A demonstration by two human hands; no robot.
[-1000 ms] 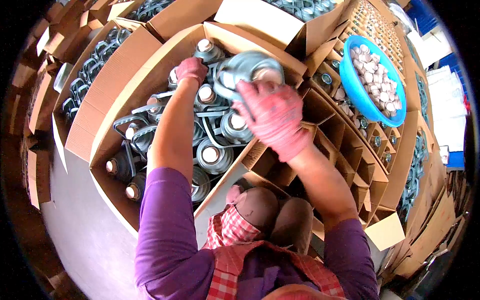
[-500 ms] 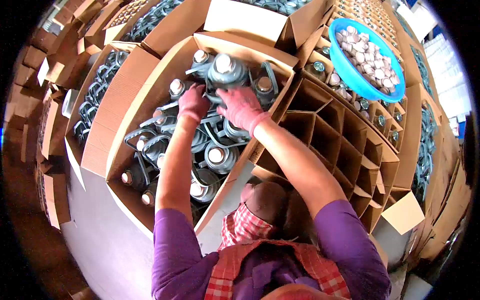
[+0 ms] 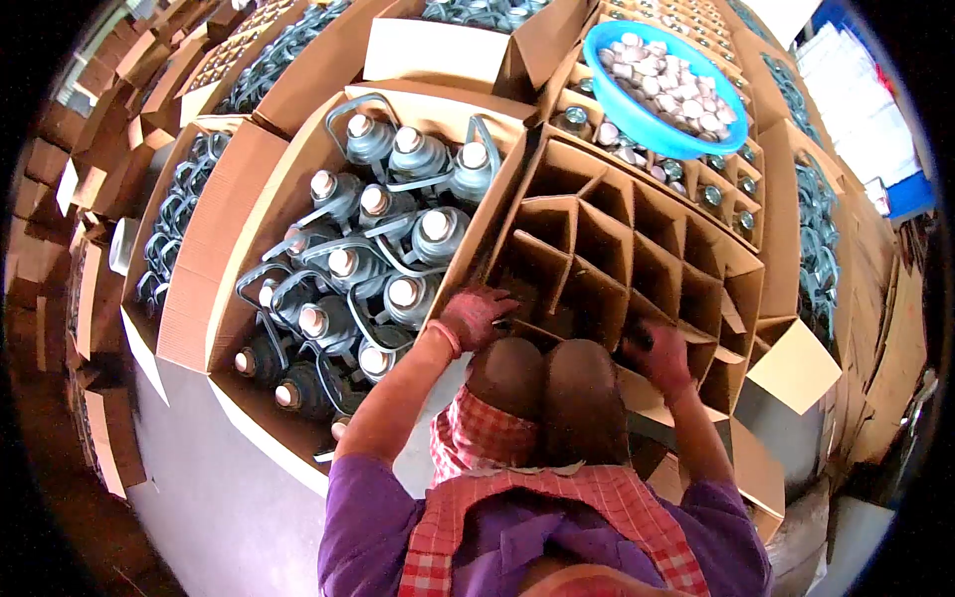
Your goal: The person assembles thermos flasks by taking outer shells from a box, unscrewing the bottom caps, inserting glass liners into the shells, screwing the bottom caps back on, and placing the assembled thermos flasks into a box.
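Note:
An open cardboard carton (image 3: pixel 744 267) with a grid of dividers stands in front of my knees, and its visible cells look empty. My left hand (image 3: pixel 476 318), in a pinkish-red glove, has its fingers bent over the near left corner of this carton. On its near side, farther right, my gloved right hand (image 3: pixel 661 356) curls its fingers over the edge; the fingertips are in shadow. To the left, a large carton (image 3: pixel 254 224) holds many glass bottles (image 3: pixel 438 227) with pale caps and grey-blue plastic handles. Neither hand touches these bottles.
A blue basin (image 3: pixel 597 62) full of pale caps (image 3: pixel 668 85) rests on a carton of bottles behind the divided one. More cartons with grey-blue handles (image 3: pixel 184 214) stand left, behind and right. A cardboard flap (image 3: pixel 804 366) sticks out at the right.
Both hands have left the bottles in the large carton and moved right and nearer, onto the divided carton. The bottles there now stand in plain view. The camera view has shifted slightly.

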